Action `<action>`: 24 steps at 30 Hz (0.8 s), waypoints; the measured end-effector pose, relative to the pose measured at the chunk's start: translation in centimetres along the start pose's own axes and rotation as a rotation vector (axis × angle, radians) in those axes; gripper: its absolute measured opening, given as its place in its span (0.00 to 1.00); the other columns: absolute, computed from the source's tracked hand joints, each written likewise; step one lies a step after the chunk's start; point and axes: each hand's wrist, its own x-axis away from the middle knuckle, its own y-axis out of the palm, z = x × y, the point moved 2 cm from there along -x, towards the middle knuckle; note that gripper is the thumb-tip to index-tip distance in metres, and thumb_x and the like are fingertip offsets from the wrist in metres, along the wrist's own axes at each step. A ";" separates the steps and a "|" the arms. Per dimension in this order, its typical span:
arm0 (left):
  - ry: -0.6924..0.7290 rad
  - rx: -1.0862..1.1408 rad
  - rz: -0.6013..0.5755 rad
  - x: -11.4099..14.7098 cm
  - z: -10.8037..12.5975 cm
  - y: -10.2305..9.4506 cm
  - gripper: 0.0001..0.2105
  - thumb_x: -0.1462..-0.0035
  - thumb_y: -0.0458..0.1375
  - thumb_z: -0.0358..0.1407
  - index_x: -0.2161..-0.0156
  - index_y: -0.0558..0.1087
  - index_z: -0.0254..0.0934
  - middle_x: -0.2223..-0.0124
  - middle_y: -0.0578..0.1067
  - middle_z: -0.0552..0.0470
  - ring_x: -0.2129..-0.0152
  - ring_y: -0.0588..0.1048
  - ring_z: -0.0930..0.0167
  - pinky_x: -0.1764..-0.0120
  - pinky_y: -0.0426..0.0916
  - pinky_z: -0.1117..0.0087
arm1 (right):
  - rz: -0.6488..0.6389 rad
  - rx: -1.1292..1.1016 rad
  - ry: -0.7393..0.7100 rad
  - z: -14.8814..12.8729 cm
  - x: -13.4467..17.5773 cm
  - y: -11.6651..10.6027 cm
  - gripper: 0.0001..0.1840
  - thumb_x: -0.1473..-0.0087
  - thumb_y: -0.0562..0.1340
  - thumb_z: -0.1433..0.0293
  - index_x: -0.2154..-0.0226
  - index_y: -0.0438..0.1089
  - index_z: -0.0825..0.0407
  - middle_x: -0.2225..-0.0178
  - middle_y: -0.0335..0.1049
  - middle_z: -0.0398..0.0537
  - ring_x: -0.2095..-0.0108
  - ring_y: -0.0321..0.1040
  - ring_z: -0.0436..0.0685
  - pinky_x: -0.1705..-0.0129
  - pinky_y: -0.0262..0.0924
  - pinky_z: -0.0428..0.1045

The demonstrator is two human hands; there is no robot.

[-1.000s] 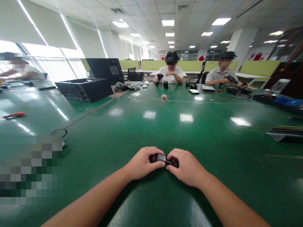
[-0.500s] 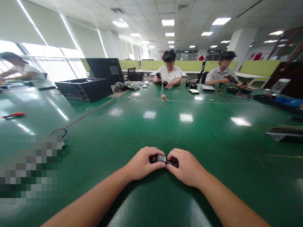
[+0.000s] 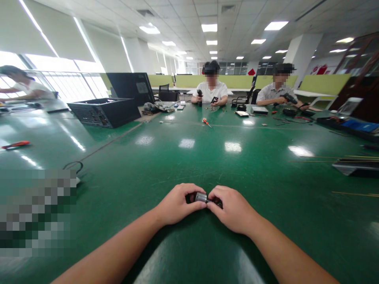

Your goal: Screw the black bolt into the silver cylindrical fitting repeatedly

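Low in the middle of the head view, both my hands meet over the green table around a small silver cylinder that looks like a small motor point(image 3: 201, 197). My left hand point(image 3: 177, 203) is closed on the silver body, thumb in front and fingers behind. From its right end a thin dark shaft runs into my right hand point(image 3: 232, 208), whose thumb and fingers pinch that dark end piece point(image 3: 218, 203). The fingers hide part of the shaft and the left end of the cylinder.
An orange-handled screwdriver point(image 3: 206, 122) lies ahead, a red-handled tool point(image 3: 16, 145) far left. At the back left stands a black computer case point(image 3: 103, 112). Thin rods lie by a metal piece point(image 3: 352, 167) at right. Co-workers sit across the table; the lower left is pixelated.
My hands and the motor hold almost the same place, and slightly less of the dark shaft end shows. Across the table, the middle co-worker has lowered a drill and tilted a dark part.
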 end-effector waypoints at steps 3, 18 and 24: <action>0.000 0.005 0.003 0.0 0.1 0.0 0.10 0.44 0.63 0.38 0.57 0.77 0.39 0.63 0.78 0.53 0.67 0.73 0.70 0.62 0.64 0.71 | 0.008 -0.006 0.001 0.0 0.0 0.0 0.03 0.44 0.62 0.69 0.67 0.72 0.52 0.68 0.70 0.45 0.66 0.65 0.53 0.65 0.55 0.47; -0.020 0.030 0.020 0.1 0.1 0.2 0.11 0.44 0.63 0.39 0.57 0.76 0.38 0.65 0.76 0.53 0.69 0.72 0.70 0.64 0.64 0.71 | 0.032 -0.059 0.005 0.4 0.0 0.3 0.02 0.47 0.64 0.72 0.69 0.70 0.51 0.70 0.68 0.42 0.69 0.64 0.52 0.68 0.54 0.46; -0.010 0.048 0.032 0.3 0.2 0.1 0.11 0.44 0.63 0.40 0.56 0.76 0.39 0.64 0.77 0.52 0.68 0.73 0.69 0.63 0.64 0.70 | 0.032 -0.062 -0.020 0.3 0.1 0.2 0.01 0.46 0.63 0.73 0.69 0.70 0.51 0.69 0.68 0.43 0.69 0.64 0.52 0.67 0.55 0.47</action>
